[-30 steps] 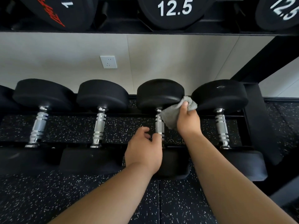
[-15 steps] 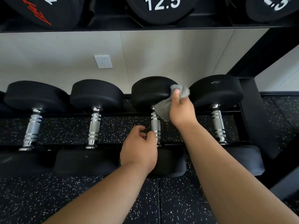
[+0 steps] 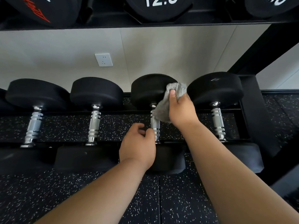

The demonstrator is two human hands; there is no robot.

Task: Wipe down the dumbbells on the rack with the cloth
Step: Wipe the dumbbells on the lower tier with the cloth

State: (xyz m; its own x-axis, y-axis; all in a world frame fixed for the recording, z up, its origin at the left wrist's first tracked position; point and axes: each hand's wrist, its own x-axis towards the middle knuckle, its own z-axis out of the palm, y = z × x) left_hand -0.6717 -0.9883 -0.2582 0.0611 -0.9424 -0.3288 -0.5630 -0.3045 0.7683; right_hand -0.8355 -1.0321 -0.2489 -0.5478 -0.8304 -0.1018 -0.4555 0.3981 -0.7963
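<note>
- The black rack (image 3: 257,113) has two tiers in view. Its lower tier runs across the middle, and its right end post slants up toward the top right.
- Speckled black rubber floor (image 3: 80,199) lies under and before the rack.
- On the upper tier, along the top edge, sit large black dumbbells. The middle one (image 3: 160,7) is marked 12.5.
- Four dumbbells lie side by side on the lower tier with chrome handles pointing toward the viewer: the leftmost dumbbell (image 3: 37,92), the second dumbbell (image 3: 97,91), the third dumbbell (image 3: 148,89) and the rightmost dumbbell (image 3: 215,86) at the tier's right end.
- The left hand (image 3: 137,149) grips the near end of the third dumbbell's handle (image 3: 155,125), fingers and thumb curled on it.
- The right hand (image 3: 182,109) clutches the grey cloth (image 3: 161,110) and presses it with the thumb against the right side of the third dumbbell's far head.
- The cloth hangs bunched down over the top of that handle.
- A white wall socket (image 3: 103,59) sits on the beige wall behind the rack.
</note>
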